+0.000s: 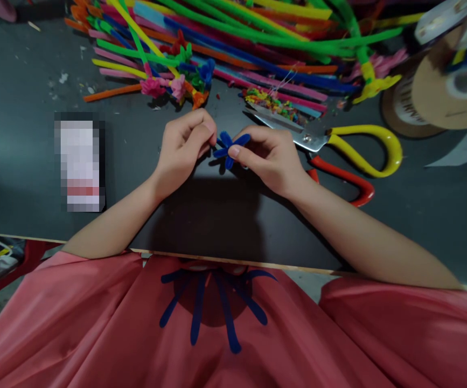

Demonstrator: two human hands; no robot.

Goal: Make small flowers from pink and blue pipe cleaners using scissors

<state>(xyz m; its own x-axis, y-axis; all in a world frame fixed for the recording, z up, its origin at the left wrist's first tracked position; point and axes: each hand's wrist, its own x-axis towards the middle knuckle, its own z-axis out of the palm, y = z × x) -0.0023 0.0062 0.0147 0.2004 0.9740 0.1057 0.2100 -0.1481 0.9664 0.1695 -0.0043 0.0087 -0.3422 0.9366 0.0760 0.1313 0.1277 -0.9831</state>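
Between the thumb and fingers of my right hand [271, 156] is a small blue pipe-cleaner flower [225, 141], its short petals spread outward. My left hand [190, 137] is closed in a pinch just left of the flower; a tiny dark bit shows at its fingertips, too small to name. Right of my right hand lie large scissors [308, 139] with one yellow and one red handle, blades apart. Just beyond the scissors sits a little heap of multicoloured fuzzy clippings [276, 105].
Many coloured pipe cleaners [257, 37] are piled along the back, with finished pipe-cleaner flowers [179, 86] at their left end. A phone [82, 164] with a blurred screen lies at left. Ribbon spools [439, 86] stand at back right. The table edge [249, 262] runs before me.
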